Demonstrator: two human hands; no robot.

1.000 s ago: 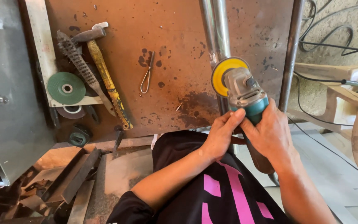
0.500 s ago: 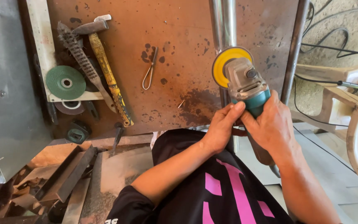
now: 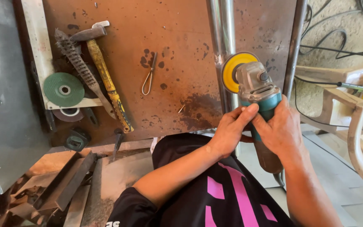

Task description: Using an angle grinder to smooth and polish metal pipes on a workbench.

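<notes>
Head view, rusty steel worktop [image 3: 173, 50], both hands [image 3: 253, 130] gripping angle grinder [image 3: 257, 90], perhaps concrete floor.

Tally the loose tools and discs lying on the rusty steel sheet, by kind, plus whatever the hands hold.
Angle grinder, in left hand and right hand: 1
Hammer: 1
Wire brush: 1
Green disc: 1
Wire clip: 1
Total: 5
</notes>
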